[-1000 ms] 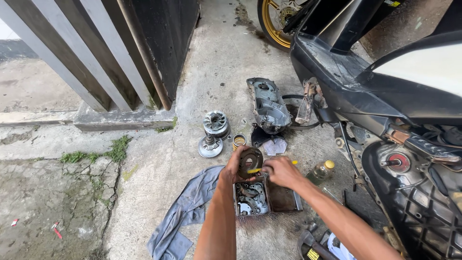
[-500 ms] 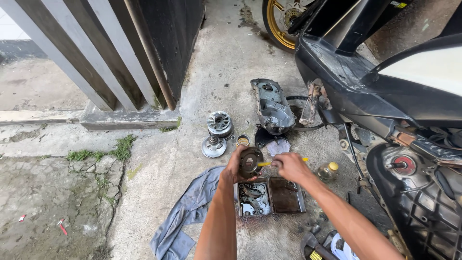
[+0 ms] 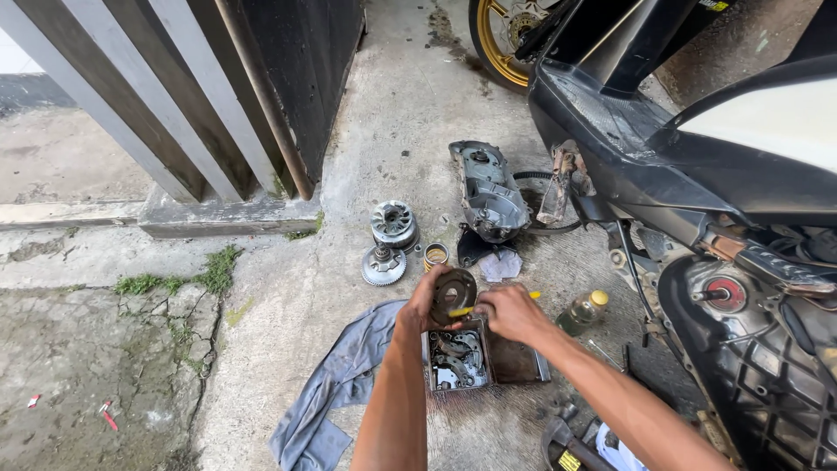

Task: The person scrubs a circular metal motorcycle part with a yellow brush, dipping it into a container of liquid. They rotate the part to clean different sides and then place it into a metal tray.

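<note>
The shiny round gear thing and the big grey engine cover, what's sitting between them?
In the head view, a small open tin sits on the concrete between the pulley and the grey cover.

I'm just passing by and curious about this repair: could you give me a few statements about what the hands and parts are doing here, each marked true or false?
1. The left hand holds a dark round disc. True.
2. The right hand holds a hammer. False: it holds a thin yellow-handled tool against the disc.
3. A grey rag lies on the concrete. True.
4. The small tray under the hands sits on a table. False: it sits on the ground.
</note>
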